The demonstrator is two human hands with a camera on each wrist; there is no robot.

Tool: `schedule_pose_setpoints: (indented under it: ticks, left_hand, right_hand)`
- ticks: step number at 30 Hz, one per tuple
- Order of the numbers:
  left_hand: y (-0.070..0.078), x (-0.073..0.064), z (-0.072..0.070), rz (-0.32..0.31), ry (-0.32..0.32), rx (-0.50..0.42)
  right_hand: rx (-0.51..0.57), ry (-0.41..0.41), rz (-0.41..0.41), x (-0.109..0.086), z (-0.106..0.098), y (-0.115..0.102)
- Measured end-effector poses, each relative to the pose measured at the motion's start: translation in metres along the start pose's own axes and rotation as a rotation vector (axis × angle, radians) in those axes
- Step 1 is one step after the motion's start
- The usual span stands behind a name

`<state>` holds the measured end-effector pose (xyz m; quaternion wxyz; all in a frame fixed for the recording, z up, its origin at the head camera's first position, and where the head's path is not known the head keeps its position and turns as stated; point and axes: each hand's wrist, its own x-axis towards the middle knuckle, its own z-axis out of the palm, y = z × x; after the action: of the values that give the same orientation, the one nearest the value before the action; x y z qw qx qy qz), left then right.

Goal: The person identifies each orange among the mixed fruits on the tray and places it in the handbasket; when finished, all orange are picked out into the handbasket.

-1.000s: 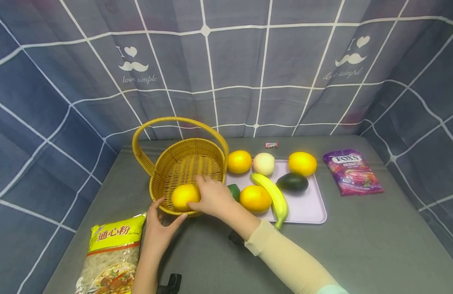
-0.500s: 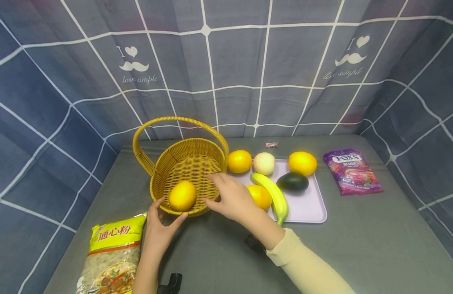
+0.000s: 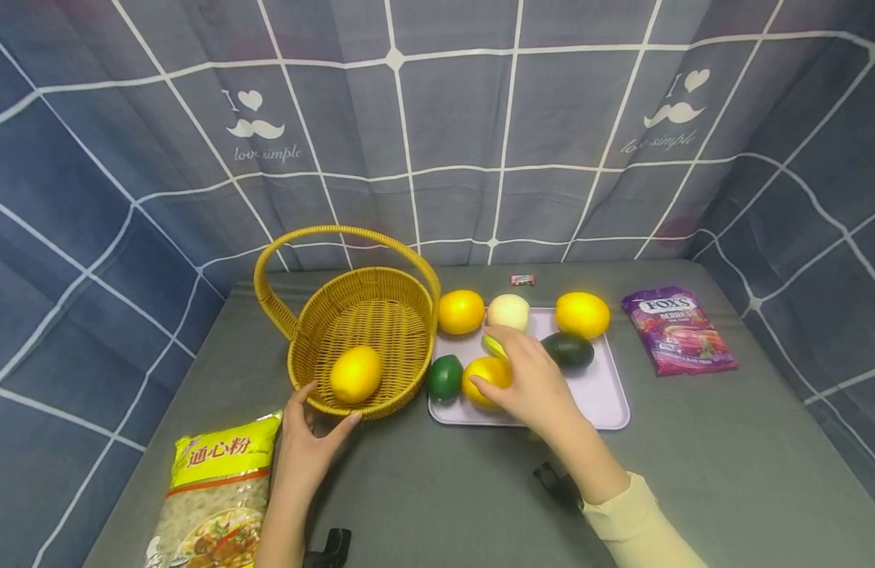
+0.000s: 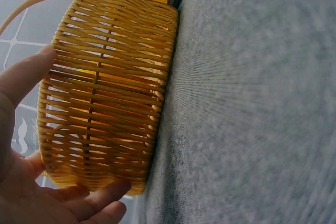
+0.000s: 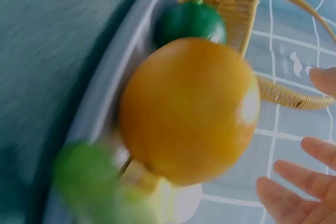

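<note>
Basket (image 3: 369,315), round golden-wicker, near surface's (image 3: 728,473) back edge; my left hand (image 3: 305,446) grips it, right hand (image 3: 532,386) spread above yellow banana (image 3: 494,345).

By the fingers (image 4: 102,198) of the left hand (image 3: 305,446), the basket (image 3: 373,288) is golden with a woven pattern, and past them is a yellow fruit (image 3: 356,375). Under the right hand's (image 3: 540,386) fingers are an orange fruit (image 3: 483,384), yellow banana (image 3: 494,345) and pale purple tray (image 3: 607,398). Left of those fingers is a dark green fruit (image 3: 446,379). Far past them, the cloth (image 3: 451,118) is blue-grey with white lines.
</note>
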<state>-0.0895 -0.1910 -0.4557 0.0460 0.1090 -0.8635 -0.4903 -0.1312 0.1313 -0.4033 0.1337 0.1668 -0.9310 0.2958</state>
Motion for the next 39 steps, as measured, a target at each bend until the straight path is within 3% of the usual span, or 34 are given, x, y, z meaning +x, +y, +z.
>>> schedule_pose_setpoints:
  ticks: [5, 13, 26, 39]
  left_hand:
    - [-0.001, 0.000, 0.000, -0.004, -0.002, -0.007]
    - [-0.002, -0.001, 0.000, 0.005, 0.002, -0.006]
    - [-0.002, 0.000, 0.000, 0.003, -0.003, -0.006]
    - [0.002, -0.001, -0.002, -0.015, -0.018, -0.002]
  right_hand:
    - [-0.029, -0.032, 0.075, -0.010, -0.002, 0.012]
    - [-0.065, -0.077, 0.116, -0.020, 0.007, 0.023]
    - [0.032, -0.161, 0.224, -0.028, 0.021, 0.020]
    - [0.013, -0.141, 0.222, -0.028, 0.023, 0.020]
